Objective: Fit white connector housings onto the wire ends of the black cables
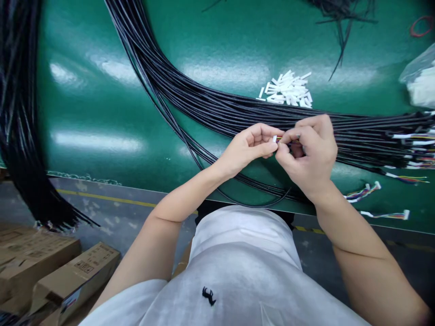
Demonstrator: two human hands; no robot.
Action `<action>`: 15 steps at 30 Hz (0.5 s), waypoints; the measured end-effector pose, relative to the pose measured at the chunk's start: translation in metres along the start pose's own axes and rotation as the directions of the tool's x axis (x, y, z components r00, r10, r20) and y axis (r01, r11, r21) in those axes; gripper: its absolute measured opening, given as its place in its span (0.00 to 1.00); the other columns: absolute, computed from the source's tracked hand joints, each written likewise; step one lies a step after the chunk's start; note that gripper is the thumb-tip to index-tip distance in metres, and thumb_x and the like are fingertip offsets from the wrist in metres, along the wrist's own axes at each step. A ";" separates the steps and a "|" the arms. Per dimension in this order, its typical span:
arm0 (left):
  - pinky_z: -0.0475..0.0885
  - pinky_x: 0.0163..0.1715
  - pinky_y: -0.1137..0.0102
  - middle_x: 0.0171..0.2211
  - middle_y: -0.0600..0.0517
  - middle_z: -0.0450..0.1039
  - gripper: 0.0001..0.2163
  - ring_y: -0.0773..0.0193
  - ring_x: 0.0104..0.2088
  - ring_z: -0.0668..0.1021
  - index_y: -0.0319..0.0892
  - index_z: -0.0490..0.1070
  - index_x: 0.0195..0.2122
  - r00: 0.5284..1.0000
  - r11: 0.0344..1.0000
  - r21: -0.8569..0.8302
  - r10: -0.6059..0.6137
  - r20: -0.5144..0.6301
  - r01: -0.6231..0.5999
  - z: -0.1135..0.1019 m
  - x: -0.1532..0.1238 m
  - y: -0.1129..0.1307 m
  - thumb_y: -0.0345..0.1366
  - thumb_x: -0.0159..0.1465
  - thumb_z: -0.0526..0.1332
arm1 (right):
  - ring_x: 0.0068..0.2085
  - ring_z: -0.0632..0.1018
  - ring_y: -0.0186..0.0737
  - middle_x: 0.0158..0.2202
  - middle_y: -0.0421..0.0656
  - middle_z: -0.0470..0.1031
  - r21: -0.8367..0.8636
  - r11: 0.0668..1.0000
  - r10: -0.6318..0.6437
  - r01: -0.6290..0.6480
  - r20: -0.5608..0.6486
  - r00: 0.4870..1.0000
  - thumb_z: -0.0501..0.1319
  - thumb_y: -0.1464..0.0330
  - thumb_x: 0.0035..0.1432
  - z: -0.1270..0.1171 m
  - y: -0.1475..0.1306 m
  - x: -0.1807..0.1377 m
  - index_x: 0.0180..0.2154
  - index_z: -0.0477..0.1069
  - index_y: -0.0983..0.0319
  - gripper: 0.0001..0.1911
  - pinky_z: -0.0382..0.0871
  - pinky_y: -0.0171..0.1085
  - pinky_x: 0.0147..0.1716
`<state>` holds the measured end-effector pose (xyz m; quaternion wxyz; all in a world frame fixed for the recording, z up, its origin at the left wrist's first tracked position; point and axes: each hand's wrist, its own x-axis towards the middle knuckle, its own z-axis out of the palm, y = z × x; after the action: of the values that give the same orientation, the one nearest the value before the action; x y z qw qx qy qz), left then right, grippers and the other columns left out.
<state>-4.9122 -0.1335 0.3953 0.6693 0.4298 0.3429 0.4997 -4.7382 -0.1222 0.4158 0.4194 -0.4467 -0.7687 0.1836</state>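
Between the thumb and forefinger of my left hand (251,147) a small white connector (274,139) is pinched. My right hand (311,149) is closed right beside it, its fingertips on the thin coloured wires (279,138) at the connector. Behind both hands runs a thick bundle of black cables (210,102), curving across the table. Cables with white connectors fitted (377,185) lie by my right forearm. Bare coloured wire ends (413,179) stick out of the cables at the far right. A pile of loose white connectors (288,88) lies beyond the bundle.
The green table (91,117) has its front edge close to my body. Another black cable bundle (20,113) hangs over the edge at left, above cardboard boxes (74,271). A plastic bag of white parts (423,81), a red wire loop (421,26) and black strands (340,18) lie at the back right.
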 end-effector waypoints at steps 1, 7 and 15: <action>0.75 0.35 0.72 0.38 0.53 0.79 0.16 0.70 0.34 0.76 0.46 0.80 0.43 0.999 0.999 0.020 0.031 -0.019 -0.030 0.000 0.000 0.001 0.49 0.61 0.74 | 0.32 0.72 0.39 0.38 0.44 0.73 0.061 0.998 0.028 -0.030 0.035 0.999 0.63 0.68 0.60 -0.001 0.001 0.001 0.35 0.71 0.55 0.02 0.67 0.39 0.26; 0.71 0.34 0.69 0.33 0.54 0.71 0.11 0.67 0.33 0.74 0.46 0.77 0.42 0.991 0.987 0.127 0.110 -0.072 -0.100 -0.004 0.000 0.004 0.45 0.63 0.71 | 0.22 0.67 0.30 0.33 0.37 0.70 0.479 0.823 0.219 -0.304 0.227 0.949 0.65 0.59 0.65 -0.006 0.013 0.004 0.44 0.72 0.52 0.08 0.61 0.33 0.17; 0.72 0.36 0.70 0.37 0.53 0.74 0.09 0.68 0.35 0.76 0.44 0.76 0.40 0.992 0.988 0.118 0.109 -0.056 -0.102 -0.003 0.000 0.006 0.42 0.63 0.70 | 0.17 0.67 0.27 0.29 0.35 0.67 0.684 0.471 0.390 -0.557 0.405 0.827 0.71 0.60 0.57 -0.011 0.007 0.018 0.32 0.72 0.58 0.11 0.56 0.32 0.11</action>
<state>-4.9169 -0.1316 0.3999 0.6053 0.4692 0.3685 0.5270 -4.7303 -0.1043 0.4267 0.4256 -0.3953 -0.4920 0.6485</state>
